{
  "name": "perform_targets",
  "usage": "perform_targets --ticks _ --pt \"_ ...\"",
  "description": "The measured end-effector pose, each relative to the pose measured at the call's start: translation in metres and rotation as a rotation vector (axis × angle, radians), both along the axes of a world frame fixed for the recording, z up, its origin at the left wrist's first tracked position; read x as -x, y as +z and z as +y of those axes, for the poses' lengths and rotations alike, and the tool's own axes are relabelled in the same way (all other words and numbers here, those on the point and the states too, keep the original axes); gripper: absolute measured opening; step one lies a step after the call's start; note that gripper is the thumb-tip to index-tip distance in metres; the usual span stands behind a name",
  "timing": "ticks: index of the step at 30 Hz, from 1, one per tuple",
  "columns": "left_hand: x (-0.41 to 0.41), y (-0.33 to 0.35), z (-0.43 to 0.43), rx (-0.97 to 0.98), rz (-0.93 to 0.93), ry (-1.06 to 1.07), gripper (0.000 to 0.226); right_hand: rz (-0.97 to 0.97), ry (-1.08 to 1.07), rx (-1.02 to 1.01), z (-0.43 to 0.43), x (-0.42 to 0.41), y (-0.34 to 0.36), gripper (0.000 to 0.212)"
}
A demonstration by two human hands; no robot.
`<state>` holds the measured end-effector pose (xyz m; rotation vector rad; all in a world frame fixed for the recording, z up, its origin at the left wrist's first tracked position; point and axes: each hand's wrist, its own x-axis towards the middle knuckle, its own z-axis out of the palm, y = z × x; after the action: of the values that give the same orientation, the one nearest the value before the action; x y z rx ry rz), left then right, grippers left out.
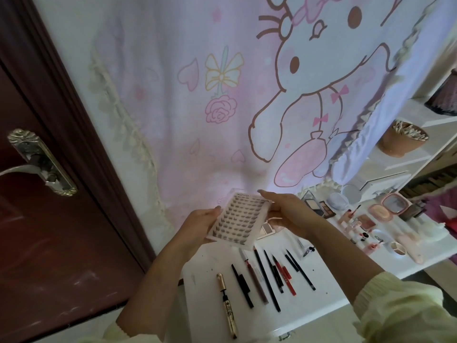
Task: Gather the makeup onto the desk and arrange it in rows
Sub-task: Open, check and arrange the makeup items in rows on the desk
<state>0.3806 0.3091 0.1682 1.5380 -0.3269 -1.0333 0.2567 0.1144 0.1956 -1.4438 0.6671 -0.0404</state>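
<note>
Lash tray (235, 219): looked light, stiff, its lashes probably fragile; left hand (197, 225) and right hand (288, 209) pinched opposite edges, the safest hold

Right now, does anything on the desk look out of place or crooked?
Slightly. The pencils fan out instead of lying parallel, and the gold tube lies lower than them. Dark specks dot the desk. The lash tray is in no row: left hand and right hand hold it.
</note>
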Motion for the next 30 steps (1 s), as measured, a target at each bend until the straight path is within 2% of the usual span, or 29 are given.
perform_targets --ticks 4,8,11,15,17,22,25,28,30 --pt "-0.008 0.001 -0.003 -0.001 0.061 0.126 0.028 0.045 0.011 -0.041 -0.002 -0.002 0.006 0.026" --pt "-0.009 -0.003 -0.004 0.093 0.262 0.305 0.014 0.020 -0.081 -0.214 0.008 -0.006 0.006 0.018" --pt "-0.003 -0.002 -0.004 0.144 0.351 0.284 0.015 0.024 -0.100 -0.295 0.015 -0.009 0.005 0.019" --pt "-0.002 0.002 -0.001 0.094 0.289 0.237 0.021 0.103 -0.016 -0.214 0.021 -0.009 0.008 0.025" --pt "-0.005 0.001 -0.001 0.154 0.310 0.190 0.037 0.101 -0.062 -0.248 0.020 -0.009 0.007 0.028" --pt "-0.002 -0.003 -0.005 0.439 0.377 0.099 0.132 0.117 -0.151 -0.454 0.024 -0.012 -0.001 0.020" --pt "0.004 -0.006 -0.011 0.489 0.259 0.131 0.149 0.130 -0.101 -0.488 0.031 -0.013 -0.004 0.023" --pt "0.005 -0.006 -0.018 0.507 0.273 0.220 0.136 0.154 0.005 -0.407 0.038 -0.012 -0.001 0.026" --pt "0.005 -0.005 -0.020 0.505 0.302 0.277 0.110 0.243 0.087 -0.119 0.038 -0.012 0.003 0.035"
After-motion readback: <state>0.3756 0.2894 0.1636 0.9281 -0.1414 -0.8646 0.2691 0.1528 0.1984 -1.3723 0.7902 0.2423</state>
